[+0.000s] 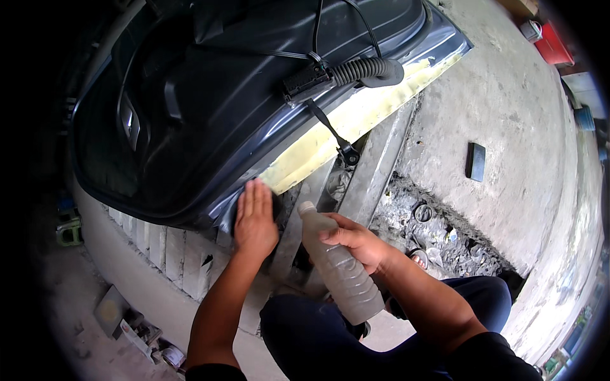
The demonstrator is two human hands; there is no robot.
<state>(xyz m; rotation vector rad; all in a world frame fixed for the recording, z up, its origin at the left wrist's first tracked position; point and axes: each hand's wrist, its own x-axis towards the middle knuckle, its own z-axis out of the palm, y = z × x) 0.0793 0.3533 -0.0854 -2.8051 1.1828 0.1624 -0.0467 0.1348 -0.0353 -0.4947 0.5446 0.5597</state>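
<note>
A dark car door (210, 120) lies in front of me, its near edge coated with pale yellow filler (318, 136). My left hand (255, 219) rests flat against this edge where the filler ends, fingers stretched out and side by side. Whatever lies beneath its palm is hidden. In my right hand (359, 241) is a cloudy plastic bottle (340, 267) with a white cap, tilted so that its top points up and left. My fingers wrap round its upper half. A ribbed black cable sleeve (368, 71) with a connector lies across the door.
Under the door run concrete bars (375, 165) over a pit with debris (438, 228). A dark rectangular block (475, 162) lies on the concrete floor at right. Further off stands a red bucket (554, 46). At lower left is a box (113, 310) among small items.
</note>
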